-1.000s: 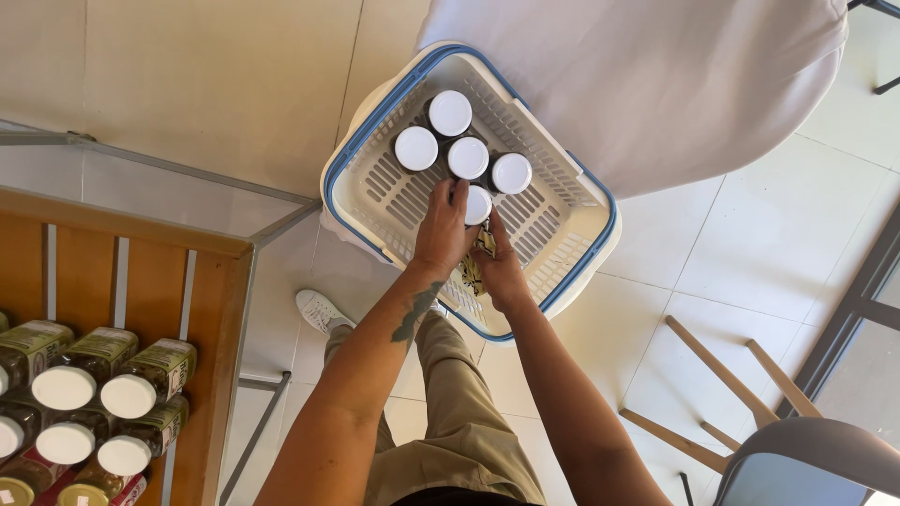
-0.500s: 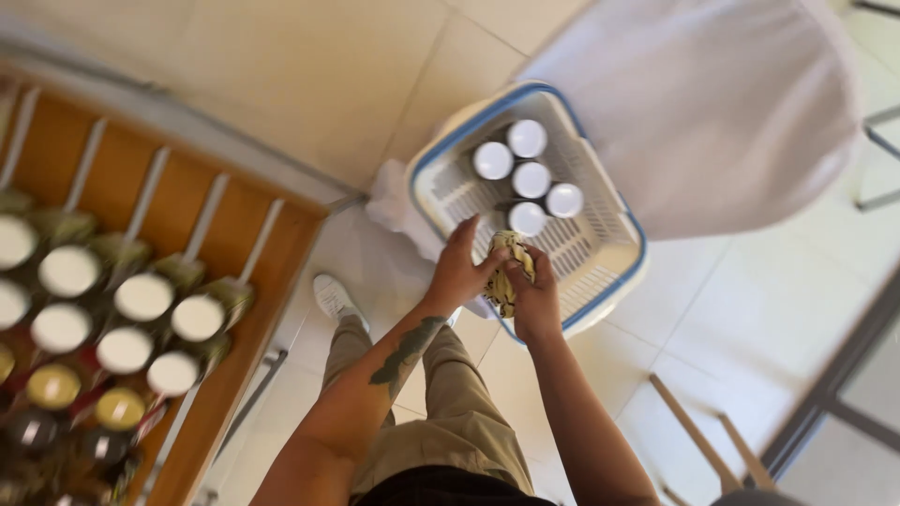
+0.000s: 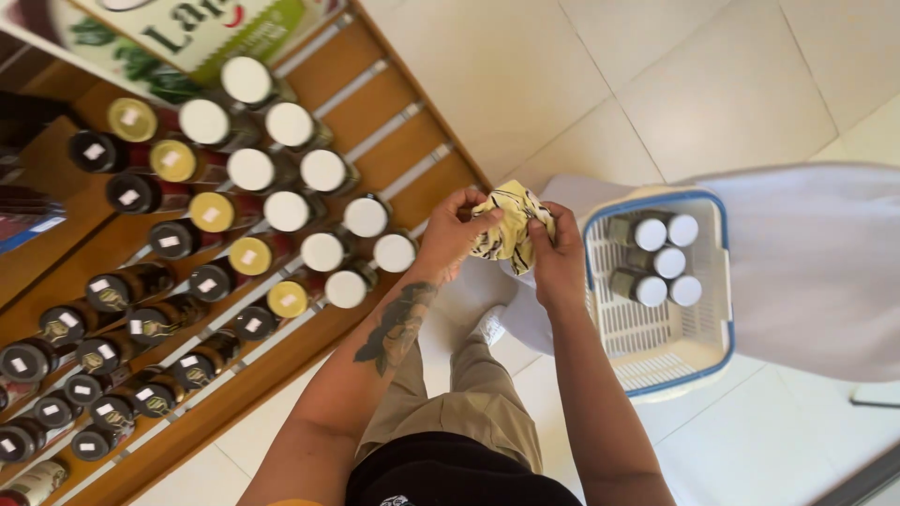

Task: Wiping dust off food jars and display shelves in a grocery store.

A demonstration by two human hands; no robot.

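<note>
Both hands hold a crumpled yellow cloth (image 3: pixel 506 225) with dark markings, up in the air between a shelf and a basket. My left hand (image 3: pixel 452 232) grips its left side and my right hand (image 3: pixel 555 253) grips its right side. To the right, a white basket with a blue rim (image 3: pixel 656 384) sits on a white draped surface and holds several white-lidded jars (image 3: pixel 667 260). To the left, a wooden shelf (image 3: pixel 412 150) carries rows of jars, the nearest ones with white lids (image 3: pixel 349 287).
Farther left on the shelf stand jars with yellow lids (image 3: pixel 212 212) and black lids (image 3: pixel 112 292). A white cloth (image 3: pixel 816 262) covers the surface under the basket. Pale floor tiles (image 3: pixel 581 75) lie beyond. My legs and a shoe (image 3: pixel 487 326) are below.
The view has swung from the basket toward the shelf. Both hands have lifted out of the basket and moved left, carrying the yellow cloth.
</note>
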